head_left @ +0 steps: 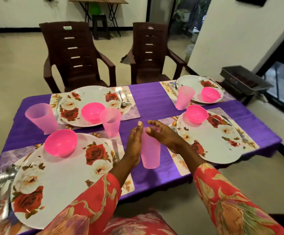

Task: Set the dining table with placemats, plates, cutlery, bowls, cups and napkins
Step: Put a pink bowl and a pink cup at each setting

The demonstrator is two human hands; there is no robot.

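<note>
Purple cloth covers the table (pixel 148 97), where four rose-patterned plates sit on placemats. Near its front edge, a pale pink cup (pixel 150 154) stands between the left hand (pixel 134 143), fingers straight alongside it, and the right hand (pixel 165 133), fingers loosely spread.

Bright, even indoor light, wide-angle view

Soft shadows under the plates (pixel 56 182) and cups (pixel 150 150); slight glare on the cutlery (pixel 124 98); walls bow at the edges; the whole frame is slightly soft.
</note>
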